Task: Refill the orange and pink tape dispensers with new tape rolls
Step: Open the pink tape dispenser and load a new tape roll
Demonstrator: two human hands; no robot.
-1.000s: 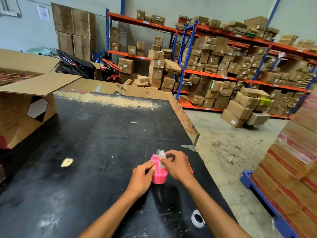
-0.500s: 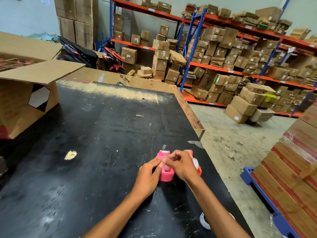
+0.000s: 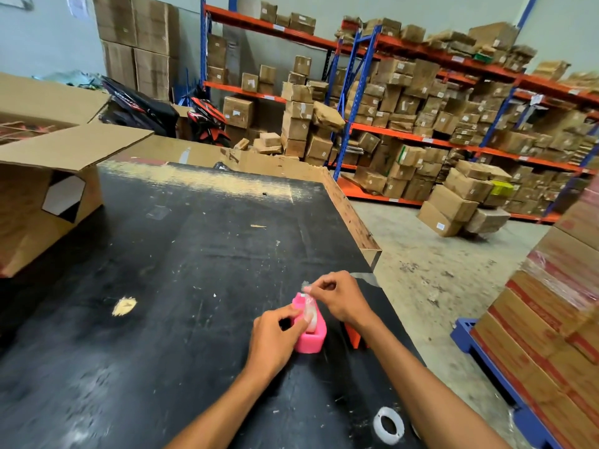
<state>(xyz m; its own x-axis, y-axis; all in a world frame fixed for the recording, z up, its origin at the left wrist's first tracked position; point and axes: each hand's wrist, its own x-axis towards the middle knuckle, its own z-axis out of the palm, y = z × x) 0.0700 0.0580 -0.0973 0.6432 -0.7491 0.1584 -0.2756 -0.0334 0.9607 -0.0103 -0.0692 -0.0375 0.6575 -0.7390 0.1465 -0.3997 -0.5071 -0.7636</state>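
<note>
My left hand (image 3: 275, 338) grips the pink dispenser (image 3: 310, 332); my right hand (image 3: 340, 294) pinches its tape end (image 3: 306, 288), hiding most of the orange dispenser (image 3: 353, 337). Empty roll core (image 3: 388, 425) nearby.

Readable text: none, on any surface in this view.
White paper sheet on the pale wall (image 3: 77, 6): it carries dark marks, too small and blurred to read.
White stickers on the brown cardboard boxes of the orange-and-blue steel racks (image 3: 303, 109): only blank-looking patches, no letters can be told.
Black-and-red motorbike fairing behind the black table (image 3: 129, 100): some pale lettering is there, not legible.
Red printed bands on the stacked brown cartons at the right edge (image 3: 531, 301): the print is blurred, no words can be made out.
</note>
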